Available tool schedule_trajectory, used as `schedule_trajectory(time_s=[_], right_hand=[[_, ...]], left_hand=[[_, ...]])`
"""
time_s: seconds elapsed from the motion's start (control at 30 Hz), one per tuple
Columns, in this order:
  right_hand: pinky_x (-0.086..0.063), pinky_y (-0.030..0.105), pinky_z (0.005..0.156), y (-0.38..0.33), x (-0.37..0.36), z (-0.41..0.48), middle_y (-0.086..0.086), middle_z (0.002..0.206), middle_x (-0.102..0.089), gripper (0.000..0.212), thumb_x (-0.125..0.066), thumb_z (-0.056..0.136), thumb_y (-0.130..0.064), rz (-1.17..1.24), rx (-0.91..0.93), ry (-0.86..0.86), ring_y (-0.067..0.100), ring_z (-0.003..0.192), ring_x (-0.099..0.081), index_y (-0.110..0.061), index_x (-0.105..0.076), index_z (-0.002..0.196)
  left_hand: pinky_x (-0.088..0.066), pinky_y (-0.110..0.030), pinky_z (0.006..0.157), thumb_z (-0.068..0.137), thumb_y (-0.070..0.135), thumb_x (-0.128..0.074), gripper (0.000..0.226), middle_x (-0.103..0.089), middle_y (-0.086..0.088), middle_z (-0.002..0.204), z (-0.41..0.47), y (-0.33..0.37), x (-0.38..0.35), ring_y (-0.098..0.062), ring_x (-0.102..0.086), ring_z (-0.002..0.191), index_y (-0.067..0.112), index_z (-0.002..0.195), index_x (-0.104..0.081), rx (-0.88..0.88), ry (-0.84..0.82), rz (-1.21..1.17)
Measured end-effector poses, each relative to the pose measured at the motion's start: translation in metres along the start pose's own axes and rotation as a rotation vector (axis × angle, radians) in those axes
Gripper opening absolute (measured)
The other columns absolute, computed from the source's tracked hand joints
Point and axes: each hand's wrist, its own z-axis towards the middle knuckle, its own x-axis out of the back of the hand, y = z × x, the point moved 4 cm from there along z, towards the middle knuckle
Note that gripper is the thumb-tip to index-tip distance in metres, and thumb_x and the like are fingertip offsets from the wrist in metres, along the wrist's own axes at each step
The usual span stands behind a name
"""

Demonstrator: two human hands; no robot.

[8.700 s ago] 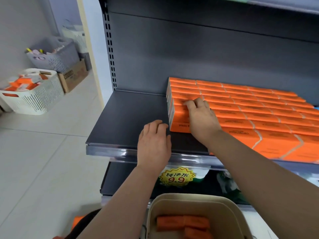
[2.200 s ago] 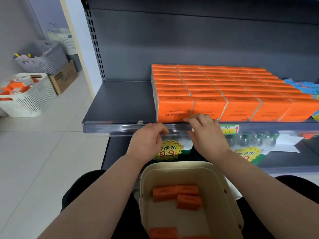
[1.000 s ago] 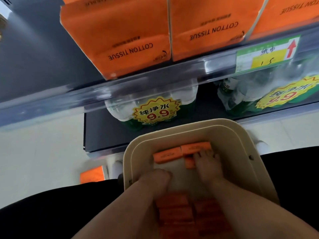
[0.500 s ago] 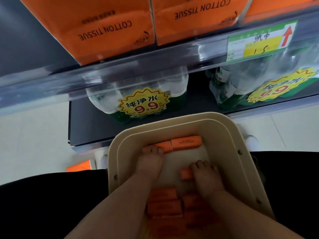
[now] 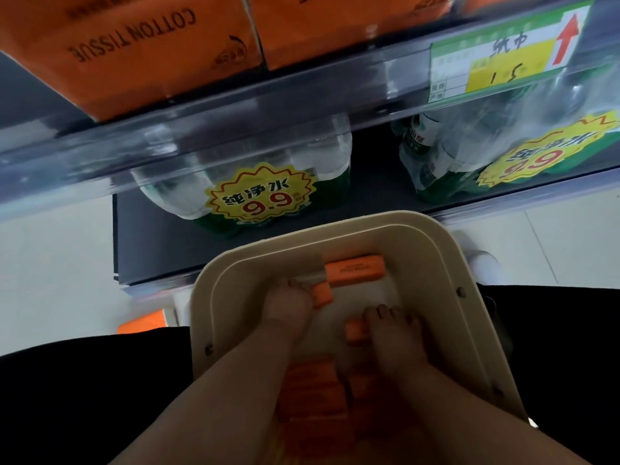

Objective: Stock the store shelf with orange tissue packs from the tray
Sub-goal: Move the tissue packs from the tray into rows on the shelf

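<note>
Pickup step: your left hand point(image 5: 288, 305) curls round pack point(image 5: 322, 294), right hand point(image 5: 394, 333) pinches second pack point(image 5: 356, 330), both low in tray point(image 5: 436, 251) — third pack point(image 5: 355, 270) just beyond left hand. Next — lift both clear, up to shelf point(image 5: 235, 127) overhead.

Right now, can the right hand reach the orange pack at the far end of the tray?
Probably yes. The far pack lies bare against the tray wall, just past the right hand, with nothing between. That hand holds a nearer pack, though.
</note>
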Motion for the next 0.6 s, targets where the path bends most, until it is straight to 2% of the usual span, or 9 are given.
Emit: schedule_trajectory(time_s=[0.17, 0.27, 0.37, 0.5, 0.6], right_hand=[[-0.034, 0.041, 0.093, -0.006, 0.022, -0.006, 0.000, 0.131, -0.046, 0.033, -0.037, 0.095, -0.017, 0.030, -0.005, 0.048, 0.022, 0.122, -0.043, -0.025, -0.039, 0.127], [-0.034, 0.041, 0.094, -0.007, 0.038, -0.017, 0.001, 0.131, -0.046, 0.033, -0.035, 0.095, -0.016, 0.010, -0.012, 0.091, 0.022, 0.122, -0.043, -0.025, -0.040, 0.126], [-0.035, 0.042, 0.093, -0.013, 0.060, -0.034, 0.000, 0.132, -0.047, 0.032, -0.036, 0.095, -0.016, -0.002, -0.001, 0.173, 0.023, 0.123, -0.043, -0.025, -0.042, 0.125], [-0.035, 0.045, 0.095, -0.029, 0.088, -0.066, 0.001, 0.131, -0.046, 0.033, -0.035, 0.094, -0.013, -0.017, 0.039, 0.246, 0.025, 0.123, -0.042, -0.024, -0.042, 0.125], [-0.035, 0.044, 0.094, -0.044, 0.108, -0.096, 0.000, 0.130, -0.048, 0.037, -0.039, 0.091, -0.011, 0.002, 0.094, 0.340, 0.024, 0.123, -0.042, -0.026, -0.042, 0.125]], left_hand=[[-0.045, -0.035, 0.093, 0.094, 0.020, -0.048, 0.036, -0.059, -0.011, 0.127, -0.016, -0.002, 0.017, -0.028, -0.057, 0.116, 0.010, 0.129, -0.046, 0.057, -0.051, -0.174], [-0.047, -0.036, 0.089, 0.093, 0.020, -0.051, 0.033, -0.061, -0.010, 0.123, -0.030, -0.004, 0.036, -0.029, -0.059, 0.112, 0.010, 0.124, -0.048, 0.060, -0.035, -0.215], [-0.049, -0.036, 0.085, 0.089, 0.028, -0.057, 0.030, -0.064, -0.007, 0.115, -0.049, -0.011, 0.063, -0.027, -0.062, 0.106, 0.015, 0.116, -0.051, 0.059, 0.072, -0.270], [-0.047, -0.034, 0.070, 0.083, 0.035, -0.064, 0.033, -0.067, -0.004, 0.103, -0.089, -0.025, 0.093, -0.025, -0.065, 0.096, 0.020, 0.111, -0.054, 0.072, 0.216, -0.219], [-0.051, -0.033, 0.072, 0.083, 0.042, -0.060, 0.028, -0.068, -0.002, 0.098, -0.126, -0.035, 0.110, -0.023, -0.065, 0.090, 0.023, 0.103, -0.060, 0.070, 0.328, -0.242]])
